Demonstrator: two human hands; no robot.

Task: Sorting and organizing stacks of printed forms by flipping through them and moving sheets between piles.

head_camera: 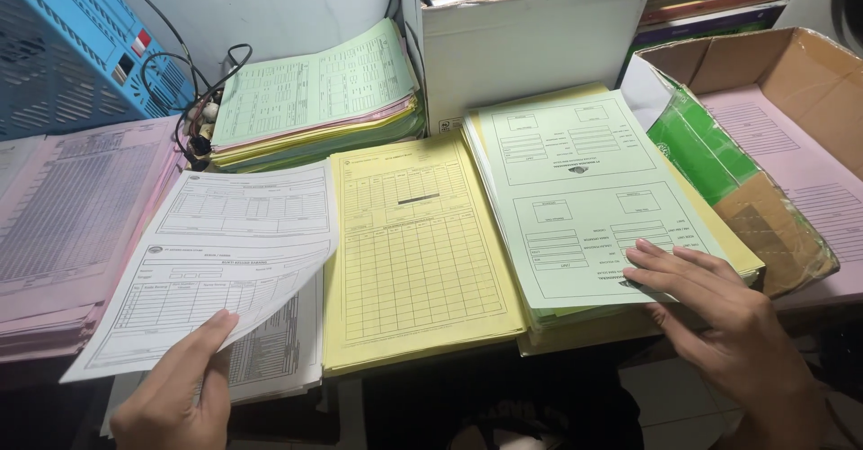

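Note:
My left hand (175, 392) pinches the near edge of a white printed form sheet (216, 261) and lifts it off the white paper stack (279, 351) beneath. My right hand (710, 302) lies flat, fingers spread, on the near right corner of a pale green form sheet (575, 189) that tops a green and yellow stack. Between the two stacks lies a yellow form stack (418, 252), untouched.
A pink form stack (63, 225) lies at the left. A mixed green, pink and yellow pile (315, 99) sits at the back. A white box (530, 45) stands behind. An open cardboard box (791, 81) with pink sheets and green packs is at the right. A blue crate (63, 45) is far left.

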